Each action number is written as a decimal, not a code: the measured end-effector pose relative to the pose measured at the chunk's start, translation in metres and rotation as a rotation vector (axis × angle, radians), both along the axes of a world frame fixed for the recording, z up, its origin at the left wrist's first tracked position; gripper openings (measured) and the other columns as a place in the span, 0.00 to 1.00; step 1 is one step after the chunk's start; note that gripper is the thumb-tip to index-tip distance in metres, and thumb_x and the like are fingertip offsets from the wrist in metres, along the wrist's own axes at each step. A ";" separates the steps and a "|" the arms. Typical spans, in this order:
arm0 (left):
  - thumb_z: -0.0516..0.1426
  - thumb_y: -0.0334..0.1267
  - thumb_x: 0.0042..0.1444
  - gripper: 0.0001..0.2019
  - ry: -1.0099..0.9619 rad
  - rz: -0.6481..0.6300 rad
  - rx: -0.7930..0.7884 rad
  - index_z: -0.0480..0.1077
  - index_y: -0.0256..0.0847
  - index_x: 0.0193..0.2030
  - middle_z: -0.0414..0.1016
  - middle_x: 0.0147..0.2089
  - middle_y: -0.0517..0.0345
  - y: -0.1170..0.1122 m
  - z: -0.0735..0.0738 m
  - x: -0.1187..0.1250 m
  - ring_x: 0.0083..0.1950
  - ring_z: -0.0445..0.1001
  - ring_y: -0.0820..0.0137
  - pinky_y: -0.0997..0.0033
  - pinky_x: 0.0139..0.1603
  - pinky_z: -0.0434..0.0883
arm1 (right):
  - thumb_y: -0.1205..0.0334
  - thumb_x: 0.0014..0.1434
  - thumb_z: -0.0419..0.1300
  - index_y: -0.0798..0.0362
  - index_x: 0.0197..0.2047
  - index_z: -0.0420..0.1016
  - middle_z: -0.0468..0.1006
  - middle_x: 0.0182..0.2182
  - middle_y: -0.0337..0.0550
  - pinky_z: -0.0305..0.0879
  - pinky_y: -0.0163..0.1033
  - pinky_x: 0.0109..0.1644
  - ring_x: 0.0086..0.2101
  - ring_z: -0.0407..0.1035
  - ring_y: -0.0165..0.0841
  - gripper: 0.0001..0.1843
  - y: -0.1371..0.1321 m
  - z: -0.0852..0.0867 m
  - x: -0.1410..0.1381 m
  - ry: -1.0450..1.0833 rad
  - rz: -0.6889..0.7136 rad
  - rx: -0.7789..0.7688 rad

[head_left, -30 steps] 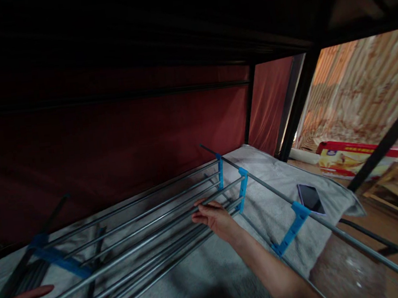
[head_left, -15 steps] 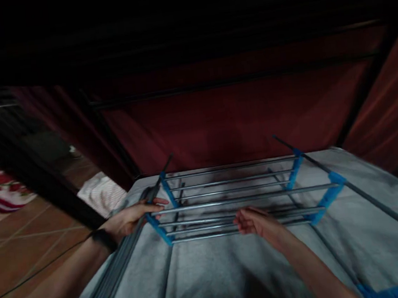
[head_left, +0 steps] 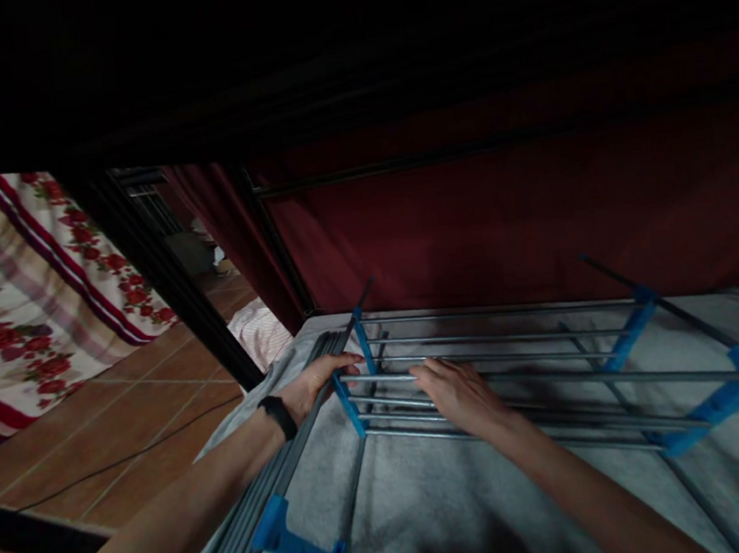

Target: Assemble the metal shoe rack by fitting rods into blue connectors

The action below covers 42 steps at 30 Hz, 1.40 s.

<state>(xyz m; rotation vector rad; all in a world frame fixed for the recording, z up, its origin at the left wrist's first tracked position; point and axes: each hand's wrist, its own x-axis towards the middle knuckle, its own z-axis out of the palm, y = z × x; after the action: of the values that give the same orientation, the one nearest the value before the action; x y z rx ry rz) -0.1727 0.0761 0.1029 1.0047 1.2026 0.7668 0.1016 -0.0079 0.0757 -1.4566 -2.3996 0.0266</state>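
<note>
A shoe rack of grey metal tubes [head_left: 525,377] and blue plastic brackets [head_left: 719,402] lies partly assembled on a grey-covered mattress [head_left: 400,511]. My left hand [head_left: 324,378], with a black band at the wrist, closes around the rack's left corner, where a tube meets a blue bracket [head_left: 349,406]. Further right, my right hand [head_left: 454,391] has its fingers curled over the upper front tube, its fingertips partly hidden. Below my left arm lies a bundle of loose grey tubes [head_left: 254,500], with another blue bracket [head_left: 298,539] beside it at the near end.
Dark frame posts [head_left: 164,272] and a dark red curtain [head_left: 470,231] enclose the mattress. To the left, a floral cloth [head_left: 48,301] hangs over a tiled floor [head_left: 132,407], where a thin cable [head_left: 130,455] runs. A pale striped cloth [head_left: 260,332] lies near the post.
My right hand has moved up to the front tube and closed on it. My left hand stays at the rack's left corner. The view has turned left, showing more floral cloth.
</note>
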 end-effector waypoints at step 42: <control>0.58 0.66 0.61 0.33 0.019 -0.105 0.054 0.76 0.35 0.21 0.71 0.19 0.49 0.008 -0.020 0.001 0.22 0.69 0.69 0.70 0.28 0.67 | 0.64 0.74 0.58 0.45 0.54 0.81 0.84 0.46 0.42 0.71 0.38 0.47 0.48 0.79 0.36 0.12 0.003 -0.018 0.006 0.114 0.030 0.162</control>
<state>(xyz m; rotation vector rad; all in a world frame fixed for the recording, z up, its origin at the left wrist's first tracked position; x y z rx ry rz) -0.1717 0.0842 0.0824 1.1130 1.1408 0.7114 0.1079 -0.0048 0.0580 -1.3102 -2.2752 -0.0738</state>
